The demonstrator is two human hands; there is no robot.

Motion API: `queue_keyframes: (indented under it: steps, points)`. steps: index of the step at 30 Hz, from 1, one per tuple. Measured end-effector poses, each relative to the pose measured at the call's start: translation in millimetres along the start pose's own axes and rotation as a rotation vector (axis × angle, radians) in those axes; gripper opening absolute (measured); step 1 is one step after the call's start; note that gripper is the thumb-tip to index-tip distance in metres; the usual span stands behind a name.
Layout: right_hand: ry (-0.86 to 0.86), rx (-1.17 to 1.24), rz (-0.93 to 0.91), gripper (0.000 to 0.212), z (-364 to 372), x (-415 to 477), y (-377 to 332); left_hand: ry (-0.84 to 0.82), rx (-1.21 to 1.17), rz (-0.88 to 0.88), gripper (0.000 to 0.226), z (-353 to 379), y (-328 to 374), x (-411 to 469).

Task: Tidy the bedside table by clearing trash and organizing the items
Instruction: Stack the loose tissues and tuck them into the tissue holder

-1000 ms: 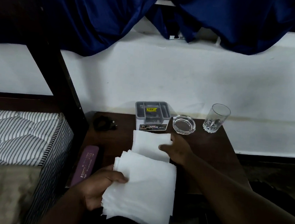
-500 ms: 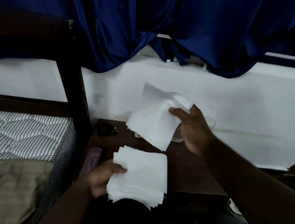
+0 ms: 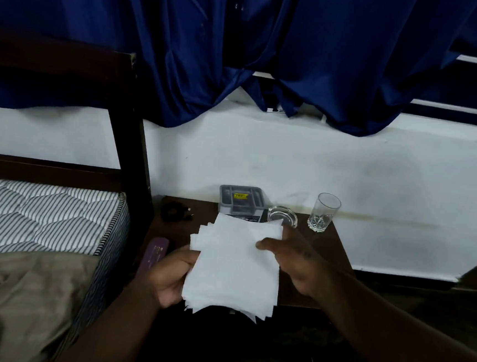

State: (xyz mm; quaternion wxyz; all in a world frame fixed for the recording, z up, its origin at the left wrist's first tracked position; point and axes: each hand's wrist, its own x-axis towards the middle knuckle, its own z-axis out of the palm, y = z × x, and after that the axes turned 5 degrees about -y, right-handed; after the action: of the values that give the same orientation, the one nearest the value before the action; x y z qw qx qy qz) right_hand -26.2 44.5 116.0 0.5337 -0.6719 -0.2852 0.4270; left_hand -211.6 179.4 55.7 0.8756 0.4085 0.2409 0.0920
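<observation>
1. Purple case [image 3: 155, 256] lies at the counter's [image 3: 333, 241] left edge, unsorted.
2. Left hand [image 3: 171, 279] grips the tissue stack [image 3: 235, 267] by its left edge, above the counter's front.
3. Right hand [image 3: 296, 261] pinches its right side (probably squaring it).
4. Grey box [image 3: 241, 201], ashtray [image 3: 282, 216] and glass [image 3: 324, 213] line the back; the stack awaits placing.

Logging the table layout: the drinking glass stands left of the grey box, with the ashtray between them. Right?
Not quite. In the head view the drinking glass stands right of the grey box, with the ashtray between them.
</observation>
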Motion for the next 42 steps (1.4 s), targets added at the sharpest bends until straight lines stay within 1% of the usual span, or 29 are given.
queue_keyframes:
  steps: [2,4,7,9,10,11,14,17,20,22,24,25,27,29,30,32,35,37,39,40,42]
  points:
    - [0.009,-0.009,-0.009,0.033,-2.5,-2.5,4.9,-0.01,-0.004,-0.004,0.037,2.2,0.3,-0.2]
    - [-0.019,0.057,-0.032,0.035,-5.7,-3.9,5.4,-0.02,-0.007,-0.014,0.039,3.9,-0.2,-0.3]
    - [-0.146,0.283,-0.073,0.035,-12.7,-6.5,0.2,-0.006,-0.021,-0.037,0.042,7.6,-2.1,0.2]
    - [-0.219,0.356,-0.054,0.036,-15.5,-9.3,-3.0,-0.014,-0.044,-0.042,0.044,11.9,-3.5,0.3]
    - [-0.219,0.338,-0.049,0.034,-15.6,-10.1,-2.7,-0.028,-0.055,-0.041,0.043,14.7,-3.9,-0.3]
    - [-0.181,0.281,-0.052,0.032,-15.5,-10.5,-2.1,-0.042,-0.067,-0.037,0.042,17.3,-3.7,-1.2]
    - [0.005,0.062,-0.04,0.033,-14.6,-11.9,-0.5,-0.052,-0.096,-0.036,0.04,20.7,-2.4,-1.8]
    - [0.061,-0.029,-0.02,0.043,-15.2,-15.7,0.8,-0.028,-0.136,-0.072,0.039,23.1,-2.4,-1.3]
    - [0.099,-0.084,-0.021,0.047,-12.9,-22.9,0.7,-0.021,-0.175,-0.093,0.038,28.7,-3.9,-1.4]
    - [0.114,0.031,0.002,0.045,-14.8,-30.1,-0.7,-0.027,-0.198,-0.1,0.038,35.7,-4.6,-3.6]
    - [0.005,0.247,0.094,0.041,-20.5,-39.3,-1.6,-0.035,-0.209,-0.106,0.037,44.1,-4.7,-7.2]
    - [-0.064,0.358,0.154,0.044,-24.6,-45.0,-1.7,-0.045,-0.206,-0.107,0.037,48.6,-4.2,-9.2]
    - [-0.158,0.56,0.22,0.059,-34.5,-54.6,5.2,-0.074,-0.191,-0.114,0.038,59.2,-2.0,-14.1]
    - [-0.238,0.73,0.242,0.07,-41.0,-64.4,12.2,-0.099,-0.175,-0.127,0.043,68.7,-1.2,-18.6]
    - [-0.282,0.777,0.237,0.071,-41.9,-70.1,13.4,-0.107,-0.168,-0.132,0.045,74.3,-0.6,-21.1]
    - [-0.344,0.828,0.198,0.066,-41.9,-80.0,12.0,-0.109,-0.156,-0.136,0.046,85.8,-1.0,-27.1]
    - [-0.336,0.817,0.195,0.061,-45.7,-92.5,5.3,-0.101,-0.153,-0.114,0.048,100.4,-3.6,-37.5]
    - [-0.293,0.752,0.214,0.061,-51.9,-100.5,1.5,-0.144,-0.206,-0.08,0.05,108.8,-3.0,-42.7]
    - [-0.219,0.667,0.24,0.058,-58.3,-105.0,-2.9,-0.169,-0.241,-0.045,0.06,114.8,0.6,-45.7]
    - [-0.187,0.624,0.247,0.055,-60.7,-107.2,-5.6,-0.167,-0.218,-0.034,0.063,119.9,3.5,-48.6]
    - [-0.148,0.542,0.251,0.045,-61.5,-111.8,-13.3,-0.133,-0.098,-0.043,0.063,129.2,7.8,-53.4]
